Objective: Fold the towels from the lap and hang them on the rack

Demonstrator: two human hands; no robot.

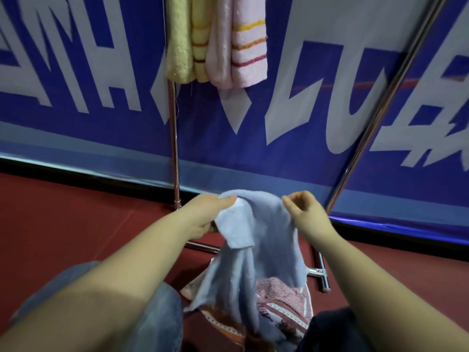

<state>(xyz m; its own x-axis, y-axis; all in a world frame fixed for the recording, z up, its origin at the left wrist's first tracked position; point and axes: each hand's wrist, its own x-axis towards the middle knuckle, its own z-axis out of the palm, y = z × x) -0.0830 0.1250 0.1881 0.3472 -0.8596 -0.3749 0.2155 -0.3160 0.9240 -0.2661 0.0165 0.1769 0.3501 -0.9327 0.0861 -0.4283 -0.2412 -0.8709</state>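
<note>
left hand [203, 214] grip: pinching soft light-blue towel [258, 240] | right hand [308, 212] grip: fingers curled on the towel's other top edge | towel hangs between and below both grips, over patterned pink-brown towel [281, 298] on lap

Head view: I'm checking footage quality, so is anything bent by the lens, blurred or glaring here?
Head view: wide-angle bending, the right rack pole leans strongly and the banner edge curves; the blue towel looks soft, slightly blurred; lighting is even and dim, with only small glints on the rack foot; no harsh shadows.
</note>
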